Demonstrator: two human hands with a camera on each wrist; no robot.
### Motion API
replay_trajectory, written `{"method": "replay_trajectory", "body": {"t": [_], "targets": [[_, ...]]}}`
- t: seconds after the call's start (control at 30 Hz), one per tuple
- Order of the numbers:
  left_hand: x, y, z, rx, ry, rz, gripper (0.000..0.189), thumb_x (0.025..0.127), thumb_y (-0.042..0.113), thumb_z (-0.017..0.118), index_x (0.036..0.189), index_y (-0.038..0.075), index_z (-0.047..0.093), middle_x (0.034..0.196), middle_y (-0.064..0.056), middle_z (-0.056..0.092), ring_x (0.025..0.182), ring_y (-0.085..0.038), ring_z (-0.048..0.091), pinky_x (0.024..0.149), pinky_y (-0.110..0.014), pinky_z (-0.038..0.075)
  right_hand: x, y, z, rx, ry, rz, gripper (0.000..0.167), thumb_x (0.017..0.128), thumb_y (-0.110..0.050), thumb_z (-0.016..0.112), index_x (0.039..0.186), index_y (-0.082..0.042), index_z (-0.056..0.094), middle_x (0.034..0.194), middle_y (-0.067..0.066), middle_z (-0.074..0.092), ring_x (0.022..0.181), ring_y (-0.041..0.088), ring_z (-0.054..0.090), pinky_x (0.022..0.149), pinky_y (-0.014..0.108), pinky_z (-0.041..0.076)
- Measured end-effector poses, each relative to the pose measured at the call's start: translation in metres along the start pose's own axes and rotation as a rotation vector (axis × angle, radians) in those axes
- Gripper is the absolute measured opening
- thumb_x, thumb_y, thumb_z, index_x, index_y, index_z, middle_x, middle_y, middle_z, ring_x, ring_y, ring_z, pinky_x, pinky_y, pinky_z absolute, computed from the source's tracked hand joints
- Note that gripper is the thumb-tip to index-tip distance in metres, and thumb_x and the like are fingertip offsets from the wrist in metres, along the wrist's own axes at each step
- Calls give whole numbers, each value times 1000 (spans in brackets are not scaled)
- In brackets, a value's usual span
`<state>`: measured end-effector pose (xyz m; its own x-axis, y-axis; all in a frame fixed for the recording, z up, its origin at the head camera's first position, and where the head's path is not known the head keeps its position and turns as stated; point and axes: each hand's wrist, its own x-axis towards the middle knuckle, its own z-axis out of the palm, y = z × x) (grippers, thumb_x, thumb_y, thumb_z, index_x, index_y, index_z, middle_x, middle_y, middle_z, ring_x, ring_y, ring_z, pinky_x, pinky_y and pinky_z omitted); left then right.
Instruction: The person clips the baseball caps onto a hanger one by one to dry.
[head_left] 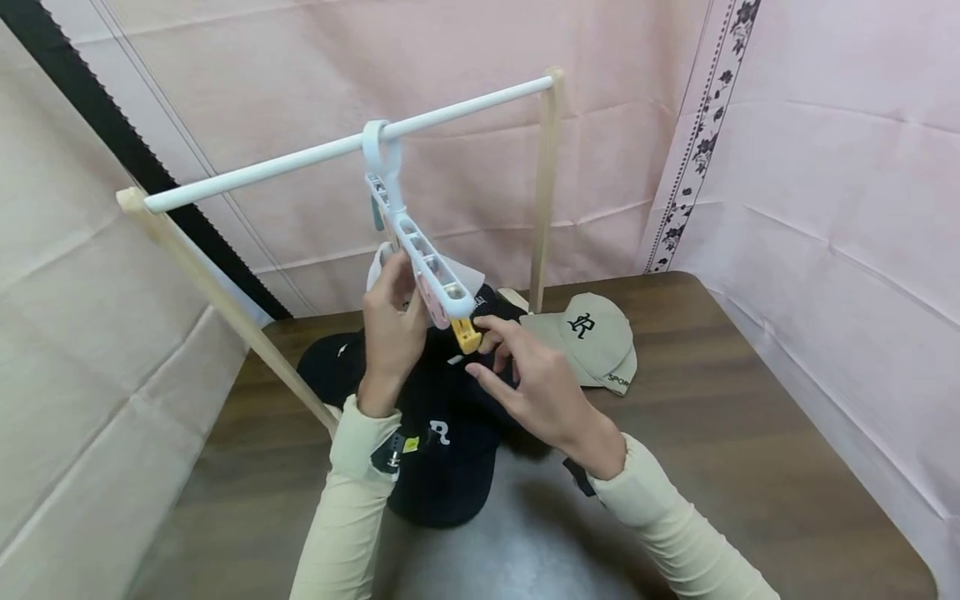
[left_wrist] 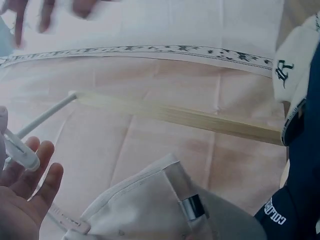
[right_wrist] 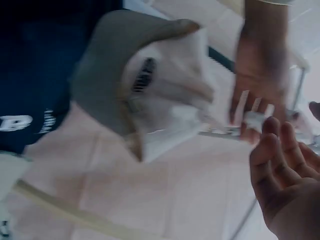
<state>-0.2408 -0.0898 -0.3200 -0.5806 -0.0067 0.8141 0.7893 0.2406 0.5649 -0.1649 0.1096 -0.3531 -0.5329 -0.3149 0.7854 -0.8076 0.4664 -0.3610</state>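
Observation:
A pale blue clip hanger hangs by its hook from a white rod, with pink and yellow clips below its arm. My left hand is at the hanger's left side, and its thumb and fingers pinch a pale clip. Beside that hand a light cap hangs, its back strap and metal buckle showing; another pale clip is at its edge. My right hand is near the yellow clip. Its loosely bent fingers hold nothing in the right wrist view.
The white rod spans two wooden posts. Several dark caps lie below the hanger on the wooden table. A beige cap lies by the right post. Pale cloth covers the walls behind and beside.

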Motion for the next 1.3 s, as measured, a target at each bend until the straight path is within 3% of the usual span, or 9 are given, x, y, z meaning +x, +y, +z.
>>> {"method": "replay_trajectory", "body": {"t": [0.13, 0.37, 0.6, 0.73, 0.87, 0.9, 1.03, 1.13, 1.3], "targets": [[-1, 4, -8, -76, 28, -48, 29, 101, -2, 67, 130, -8, 67, 118, -18, 71, 109, -22, 68, 98, -37, 57, -11, 23, 8, -14, -71, 95, 46, 98, -16, 77, 138, -3, 58, 106, 3, 67, 80, 13, 63, 68, 31, 55], [-3, 5, -17, -135, 60, -88, 29, 96, -5, 72, 125, -10, 70, 118, 3, 65, 107, -17, 63, 99, -34, 55, -34, 74, 5, -82, -115, 310, 31, 102, -15, 73, 129, -2, 64, 105, 8, 69, 83, 20, 67, 71, 38, 56], [-3, 1, -24, -214, 59, -98, 26, 96, -10, 69, 122, -16, 69, 114, 2, 67, 106, -16, 63, 103, -33, 53, -47, 133, -13, -118, -96, 581, 27, 107, -18, 64, 125, 2, 66, 106, 14, 69, 95, 31, 67, 84, 46, 55], [-4, -4, -26, -217, 75, -40, 27, 96, -11, 68, 122, -17, 68, 109, -2, 69, 96, -14, 63, 89, -25, 54, -52, 162, -23, -150, -96, 701, 30, 108, -19, 60, 126, 5, 64, 120, 23, 65, 112, 41, 60, 95, 54, 49], [-8, -14, -29, -253, 127, -14, 28, 99, 0, 69, 124, -12, 70, 108, -10, 73, 79, -15, 60, 72, -21, 51, -59, 182, -28, -225, -191, 825, 47, 111, -28, 54, 139, 9, 53, 137, 36, 48, 128, 54, 44, 102, 65, 41], [-9, -15, -29, -279, 134, -16, 30, 101, 6, 71, 127, -9, 70, 112, -13, 74, 77, -16, 61, 70, -21, 51, -60, 187, -30, -246, -212, 859, 53, 111, -31, 53, 143, 10, 49, 139, 39, 44, 129, 56, 41, 102, 67, 41], [-7, -16, -25, -657, 149, -80, 27, 95, 18, 81, 118, 5, 79, 126, -18, 74, 99, -21, 62, 72, -26, 54, -64, 207, -37, -288, -273, 1004, 73, 111, -45, 46, 152, 13, 31, 143, 45, 32, 130, 61, 37, 97, 73, 42], [-6, -10, -23, -952, 151, -170, 16, 88, 15, 86, 102, 10, 83, 127, -16, 72, 113, -23, 55, 71, -30, 53, -66, 223, -43, -239, -312, 1067, 83, 111, -54, 37, 152, 18, 26, 145, 50, 31, 130, 64, 39, 101, 75, 41], [-8, -2, -28, -921, 70, -299, 36, 91, 29, 84, 124, 16, 77, 130, -4, 68, 99, -17, 48, 73, -26, 52, -75, 238, -49, -5, -302, 1119, 76, 112, -54, 27, 118, 18, 51, 123, 40, 53, 113, 49, 56, 95, 56, 49]]}}
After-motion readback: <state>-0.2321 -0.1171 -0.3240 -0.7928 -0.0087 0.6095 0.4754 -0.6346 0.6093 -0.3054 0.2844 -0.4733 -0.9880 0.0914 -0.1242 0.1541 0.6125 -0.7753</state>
